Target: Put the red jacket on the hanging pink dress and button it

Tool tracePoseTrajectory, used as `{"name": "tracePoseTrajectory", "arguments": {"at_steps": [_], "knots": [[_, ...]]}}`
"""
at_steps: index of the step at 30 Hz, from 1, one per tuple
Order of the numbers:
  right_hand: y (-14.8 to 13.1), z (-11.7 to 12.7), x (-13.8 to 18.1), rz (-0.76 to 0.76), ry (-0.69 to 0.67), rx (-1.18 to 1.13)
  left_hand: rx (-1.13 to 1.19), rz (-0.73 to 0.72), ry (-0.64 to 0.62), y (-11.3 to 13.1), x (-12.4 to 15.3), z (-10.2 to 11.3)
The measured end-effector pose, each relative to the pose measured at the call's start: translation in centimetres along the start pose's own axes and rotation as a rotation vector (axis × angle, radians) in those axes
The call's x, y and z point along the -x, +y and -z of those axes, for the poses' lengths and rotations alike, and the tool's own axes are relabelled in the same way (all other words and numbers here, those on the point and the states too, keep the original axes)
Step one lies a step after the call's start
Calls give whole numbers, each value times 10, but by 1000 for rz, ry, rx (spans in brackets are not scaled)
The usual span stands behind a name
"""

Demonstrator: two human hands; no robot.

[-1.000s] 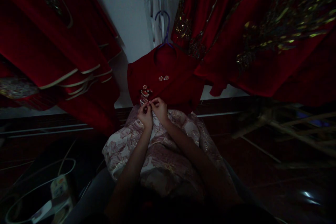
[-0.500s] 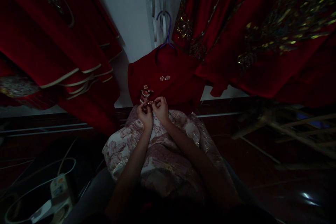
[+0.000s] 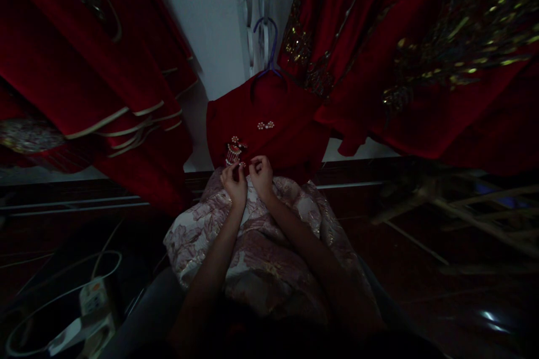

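Observation:
A red garment hangs on a purple hanger, its lower part reaching my lap. Across its chest is a pearl-like beaded clasp, and lower left sits a beaded ornament with dangling strands. My left hand is closed in a pinch on the garment's edge, just below that ornament, beside a small beaded piece. Slightly right of it, my right hand has thumb and fingers pinched together; what they hold is too small and dark to make out.
Patterned floral cloth covers my lap. Red garments hang at left, and gold-sequined red ones at right. A power strip with a white cable lies at lower left. A wooden frame stands at right.
My right hand has moved slightly right, away from the small beaded piece, widening the gap between my hands. My left hand remains nearly in place.

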State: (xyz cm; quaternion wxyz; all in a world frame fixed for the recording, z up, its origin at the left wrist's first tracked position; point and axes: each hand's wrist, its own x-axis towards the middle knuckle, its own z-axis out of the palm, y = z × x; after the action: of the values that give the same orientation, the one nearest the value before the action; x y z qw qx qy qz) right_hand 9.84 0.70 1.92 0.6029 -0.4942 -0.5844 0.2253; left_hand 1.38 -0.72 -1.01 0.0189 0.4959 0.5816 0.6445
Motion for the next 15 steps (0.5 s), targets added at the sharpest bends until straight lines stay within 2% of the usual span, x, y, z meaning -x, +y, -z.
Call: {"name": "tracePoseTrajectory", "arguments": {"at_steps": [6, 15], "knots": [[-1, 2, 1, -27, -124, 15, 23, 30, 4, -5, -1, 0], [2, 0, 0, 1, -124, 59, 104, 79, -15, -1, 2, 1]]}}
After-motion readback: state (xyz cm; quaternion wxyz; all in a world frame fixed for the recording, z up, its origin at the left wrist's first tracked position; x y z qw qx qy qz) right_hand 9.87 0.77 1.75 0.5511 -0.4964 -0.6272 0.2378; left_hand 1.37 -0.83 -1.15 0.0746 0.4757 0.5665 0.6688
